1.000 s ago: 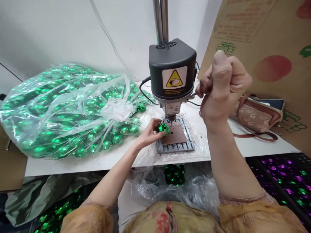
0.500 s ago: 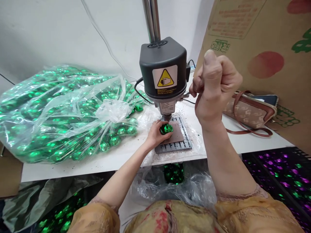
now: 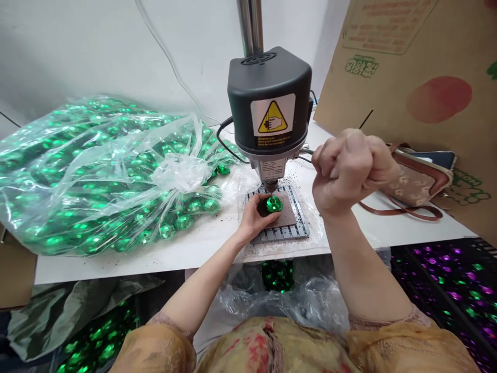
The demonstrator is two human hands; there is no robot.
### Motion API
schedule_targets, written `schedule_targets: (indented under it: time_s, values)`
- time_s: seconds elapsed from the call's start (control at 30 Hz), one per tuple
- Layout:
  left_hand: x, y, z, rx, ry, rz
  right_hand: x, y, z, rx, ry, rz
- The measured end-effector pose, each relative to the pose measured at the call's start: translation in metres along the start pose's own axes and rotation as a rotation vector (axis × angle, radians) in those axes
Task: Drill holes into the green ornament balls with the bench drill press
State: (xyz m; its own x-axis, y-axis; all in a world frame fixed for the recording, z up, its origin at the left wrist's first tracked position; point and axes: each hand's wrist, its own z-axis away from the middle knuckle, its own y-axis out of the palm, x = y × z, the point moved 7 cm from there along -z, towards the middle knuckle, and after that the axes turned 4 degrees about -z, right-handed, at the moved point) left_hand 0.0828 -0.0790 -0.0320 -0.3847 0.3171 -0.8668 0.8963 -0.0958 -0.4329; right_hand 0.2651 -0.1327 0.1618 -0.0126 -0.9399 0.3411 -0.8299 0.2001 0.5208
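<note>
Moved since half a second ago: right hand [image 3: 351, 171] sits lower, lever [image 3: 306, 151] drawn down with it; left hand [image 3: 254, 213] has edged the ball [image 3: 274, 204] rightward, squarely beneath the bit [image 3: 272, 196].
Bench [image 3: 205, 238]: white top, dark specks scattered round the drill's foot.
Bag [image 3: 97, 181]: clear plastic, gathered at its right end, bulging with green balls; lies on the bench left of the work, no change noticed.
Drill head [image 3: 269, 114]: black housing on a steel column [image 3: 250, 31], yellow warning triangle facing the wearer.
Purse [image 3: 421, 186]: patterned with brown trim, on the bench at right, well apart from the work.
Base plate [image 3: 303, 223]: grey, slotted, under the drill; brown board [image 3: 287, 215] lies on it.
Right grip: fist closed round the lever's outer end; that end hidden in the fingers.
Left grip: thumb on the near side, fingers on the far side, pinching the ball from the left.
Ball: green, faceted, held over the brown board.
Bit: thin, appears to meet the ball's top; cannot tell whether it has entered. Lever down, ball lined up: reads as the drilling stroke now, positioning done.
</note>
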Motion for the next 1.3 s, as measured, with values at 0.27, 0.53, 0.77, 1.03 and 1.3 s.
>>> schedule_targets:
  time_s: [0.27,0.53,0.77,1.03,1.3]
  values:
    - [0.006,0.002,0.001,-0.006,0.006,-0.014,0.000,-0.007,0.011,0.000,-0.147,-0.053]
    - [0.009,0.003,0.001,-0.007,0.015,0.006,0.001,-0.009,0.015,0.045,-0.199,-0.083]
    - [0.009,0.003,0.003,0.002,0.021,0.008,-0.002,-0.017,0.024,0.021,-0.212,-0.072]
    - [-0.004,0.000,0.005,-0.086,-0.004,-0.042,-0.007,-0.001,-0.007,-0.021,0.057,0.010]
    - [-0.057,0.023,0.098,0.293,0.390,-0.284,-0.010,0.015,-0.031,0.043,0.204,0.027]
